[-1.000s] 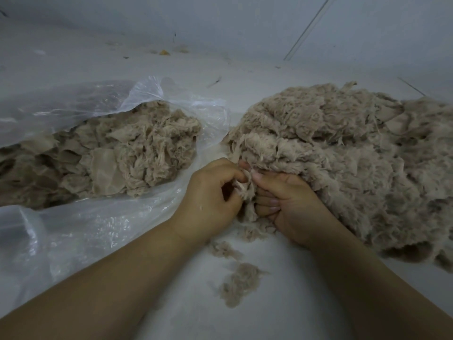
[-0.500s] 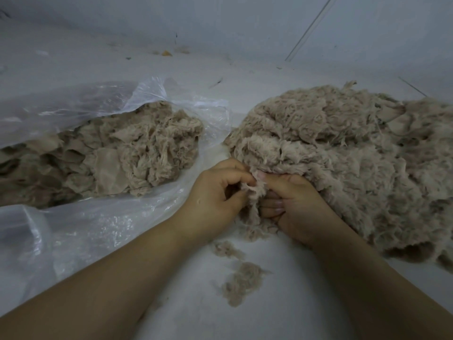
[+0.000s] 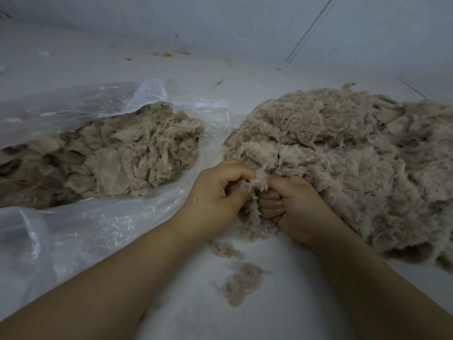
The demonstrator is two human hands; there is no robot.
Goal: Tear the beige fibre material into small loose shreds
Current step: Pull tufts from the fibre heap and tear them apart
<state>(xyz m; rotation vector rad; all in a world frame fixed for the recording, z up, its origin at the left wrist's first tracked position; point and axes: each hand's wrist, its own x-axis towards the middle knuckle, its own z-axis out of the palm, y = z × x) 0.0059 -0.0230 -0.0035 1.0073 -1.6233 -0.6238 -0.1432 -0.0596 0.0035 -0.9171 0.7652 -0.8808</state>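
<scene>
1. Pinching one tuft of fibre (image 3: 257,182) between them, the left hand (image 3: 215,197) and right hand (image 3: 291,207) each have a closed grip on it, fingers curled, knuckles almost touching.
2. Keep the pinches close together and pull apart sideways, towards 9 and 3 o'clock, so only a small shred comes free.
3. The tuft sits at the near edge of the shredded pile (image 3: 343,155), at 2 o'clock.
4. Untorn sheets wait in the plastic bag (image 3: 98,217) at 10 o'clock; loose shreds (image 3: 242,283) lie at 6 o'clock.

Dim, flat, bluish-grey light with no clear source. Soft shadows sit under the fibre pile (image 3: 343,168) and both forearms. Faint white glare streaks the plastic bag (image 3: 73,229). Wide-angle lens bends straight lines near the edges. Focus slightly soft throughout.
</scene>
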